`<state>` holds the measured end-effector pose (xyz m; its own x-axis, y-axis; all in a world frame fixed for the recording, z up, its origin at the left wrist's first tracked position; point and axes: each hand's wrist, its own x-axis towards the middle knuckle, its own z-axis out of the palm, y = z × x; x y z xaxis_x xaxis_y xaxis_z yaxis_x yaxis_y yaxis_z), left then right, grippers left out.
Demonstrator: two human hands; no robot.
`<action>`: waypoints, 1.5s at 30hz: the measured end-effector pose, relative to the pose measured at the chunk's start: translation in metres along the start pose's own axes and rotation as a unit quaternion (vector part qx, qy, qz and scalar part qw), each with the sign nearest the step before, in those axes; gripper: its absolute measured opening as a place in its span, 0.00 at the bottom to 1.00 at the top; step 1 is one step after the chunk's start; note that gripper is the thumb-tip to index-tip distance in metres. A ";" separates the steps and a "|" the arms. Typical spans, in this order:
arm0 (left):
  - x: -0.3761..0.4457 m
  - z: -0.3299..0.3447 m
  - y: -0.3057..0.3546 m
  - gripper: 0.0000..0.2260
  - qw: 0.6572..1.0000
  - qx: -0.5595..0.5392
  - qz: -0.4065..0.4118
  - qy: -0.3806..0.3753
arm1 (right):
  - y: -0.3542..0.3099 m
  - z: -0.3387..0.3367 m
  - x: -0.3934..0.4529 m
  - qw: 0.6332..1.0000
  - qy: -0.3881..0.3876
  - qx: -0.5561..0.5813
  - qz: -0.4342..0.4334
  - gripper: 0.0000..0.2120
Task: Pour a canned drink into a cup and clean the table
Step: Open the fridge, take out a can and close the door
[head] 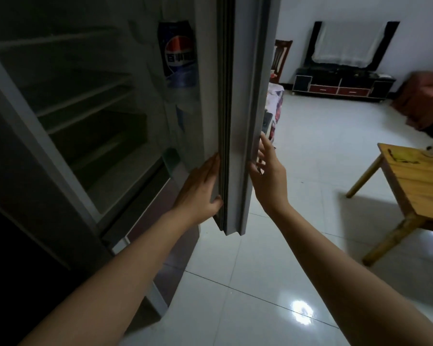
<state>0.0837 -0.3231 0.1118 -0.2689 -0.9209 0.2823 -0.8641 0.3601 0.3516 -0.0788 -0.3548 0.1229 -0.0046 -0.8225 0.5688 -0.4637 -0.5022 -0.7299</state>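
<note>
Barely begun: both hands, left [200,188] and right [268,176], flat and unclenched on grey fridge door [235,121]; blue cola can [178,53] unfetched, pouring, wiping ahead.

Fridge door [238,121]: grey, with darker grey seal strip. Can [178,53]: blue, bearing a red, white and blue round emblem. Table [420,178]: yellowish wood with visible grain. Floor [298,158]: glossy white tiles. TV cabinet [340,84]: black with red drawers.
</note>
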 end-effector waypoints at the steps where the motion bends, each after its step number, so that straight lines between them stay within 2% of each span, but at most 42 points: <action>1: 0.005 0.002 0.001 0.40 1.000 0.006 0.008 -0.003 | 0.002 -0.004 0.001 1.000 0.007 0.004 0.010 0.29; 7: 0.033 0.021 0.005 0.38 0.998 0.044 0.026 0.033 | 0.022 -0.024 0.019 0.999 0.031 0.011 0.026 0.25; 15: 0.075 0.055 0.015 0.39 0.997 -0.009 0.012 0.071 | 0.069 -0.051 0.047 0.998 0.047 0.015 0.028 0.25; 26: 0.152 0.094 0.050 0.34 0.995 0.066 0.014 0.076 | 0.147 -0.092 0.114 0.999 0.044 0.006 0.012 0.25; 32: 0.189 0.106 0.067 0.35 0.994 0.087 0.009 0.065 | 0.188 -0.095 0.136 0.999 0.007 -0.034 0.011 0.30; 37: 0.217 0.114 0.076 0.34 0.995 0.082 -0.002 0.052 | 0.213 -0.099 0.161 0.997 -0.041 -0.041 0.044 0.35; 42: 0.237 0.115 0.073 0.32 0.996 0.085 0.001 0.033 | 0.235 -0.101 0.190 0.994 -0.076 -0.050 0.057 0.36; 45: 0.238 0.117 0.065 0.28 0.997 0.063 -0.027 0.044 | 0.242 -0.102 0.201 0.994 -0.083 -0.043 0.064 0.36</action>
<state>-0.0869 -0.5367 0.0973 -0.1876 -0.9194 0.3456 -0.9244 0.2842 0.2544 -0.2826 -0.6140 0.0992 0.0755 -0.9142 0.3981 -0.5423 -0.3727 -0.7530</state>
